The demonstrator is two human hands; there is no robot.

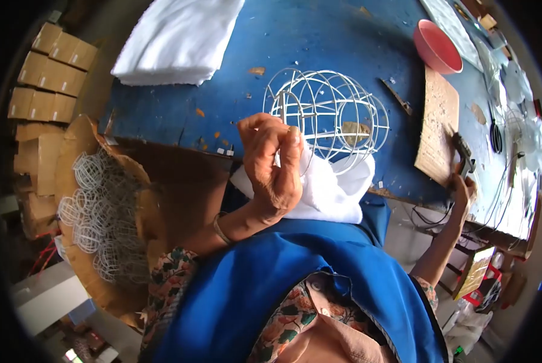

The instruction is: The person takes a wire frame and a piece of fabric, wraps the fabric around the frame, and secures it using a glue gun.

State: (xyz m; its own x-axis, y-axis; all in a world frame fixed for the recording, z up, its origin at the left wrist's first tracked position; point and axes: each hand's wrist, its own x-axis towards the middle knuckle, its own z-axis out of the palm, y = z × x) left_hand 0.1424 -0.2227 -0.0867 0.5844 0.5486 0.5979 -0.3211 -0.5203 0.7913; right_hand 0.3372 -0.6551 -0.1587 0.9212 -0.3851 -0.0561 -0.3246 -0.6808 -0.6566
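Note:
My left hand (271,163) is closed, thumb and fingers pinched at the near left edge of a round white wire cage (343,112). The fingertips hide the exact grip. The cage lies tilted on the blue table, with a white cloth (331,190) bunched under its near side and hanging toward my lap. Off to the right, my right hand (463,190) is wrapped round the end of a dark hand tool (463,152) that looks like a glue gun. That tool rests over the edge of a stained cardboard piece (437,124).
The blue table (319,36) bears a folded white cloth stack (177,39), a pink bowl (437,47) and a thin dark blade-like strip (396,97). Many wire cages fill a brown sack-like container (77,151) at left, near stacked cardboard boxes (50,78). Cables (431,218) hang at right.

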